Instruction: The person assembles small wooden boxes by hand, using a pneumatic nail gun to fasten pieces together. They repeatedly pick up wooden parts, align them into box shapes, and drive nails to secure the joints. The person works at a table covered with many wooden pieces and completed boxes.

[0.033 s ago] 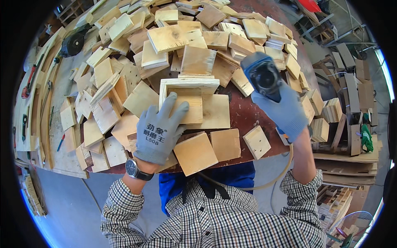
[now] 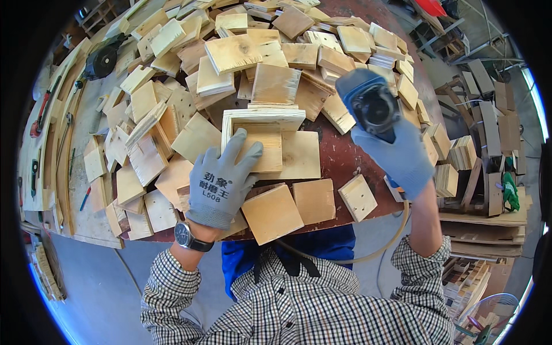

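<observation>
My left hand [image 2: 221,181], in a grey work glove, rests with fingers spread on a small plywood corner assembly [image 2: 264,117]. Its upright boards form an angle above a flat square piece. Under it lies another plywood square [image 2: 302,155]. My right hand [image 2: 399,158], gloved too and slightly blurred, is closed around a dark blue and black nail gun [image 2: 368,95]. The tool is held up over the right part of the table, apart from the assembly. A hose [image 2: 397,233] runs from below that hand. Nearest me lie loose plywood squares [image 2: 272,214].
A large heap of plywood blocks [image 2: 293,23] covers the far and left table [image 2: 339,201]. At left are a black round tool [image 2: 103,60], red-handled pliers [image 2: 39,118] and long wooden strips [image 2: 66,144]. Stacked boards [image 2: 486,230] stand off the table's right side.
My right hand and the nail gun have shifted very slightly to the right. My left hand and the plywood assembly stay where they were.
</observation>
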A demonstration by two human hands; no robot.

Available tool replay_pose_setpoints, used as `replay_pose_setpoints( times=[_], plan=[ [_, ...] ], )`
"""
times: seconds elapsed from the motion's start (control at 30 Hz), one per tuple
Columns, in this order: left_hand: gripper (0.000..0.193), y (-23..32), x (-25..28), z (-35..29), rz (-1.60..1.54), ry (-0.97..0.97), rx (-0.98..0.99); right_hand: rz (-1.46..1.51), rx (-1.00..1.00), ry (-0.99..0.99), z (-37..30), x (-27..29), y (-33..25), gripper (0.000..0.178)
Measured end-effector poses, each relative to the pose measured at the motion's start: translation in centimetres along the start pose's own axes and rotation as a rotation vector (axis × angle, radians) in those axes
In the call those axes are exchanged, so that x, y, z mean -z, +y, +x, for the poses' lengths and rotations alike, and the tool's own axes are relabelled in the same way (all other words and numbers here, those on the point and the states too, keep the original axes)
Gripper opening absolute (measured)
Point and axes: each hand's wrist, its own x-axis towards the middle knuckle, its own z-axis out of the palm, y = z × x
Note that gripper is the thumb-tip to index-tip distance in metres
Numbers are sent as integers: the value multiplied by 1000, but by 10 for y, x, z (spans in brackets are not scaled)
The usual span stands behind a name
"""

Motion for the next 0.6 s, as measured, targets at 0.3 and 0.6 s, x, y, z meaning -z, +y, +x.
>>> replay_pose_setpoints(
  times=[0.3,0.6],
  plan=[
    [62,7,-5,2,72,25,-38,36,304,-115,10,26,-37,31],
    [60,3,-4,-2,42,-11,-3,216,-84,-486,-19,17,-17,28]
  ],
)
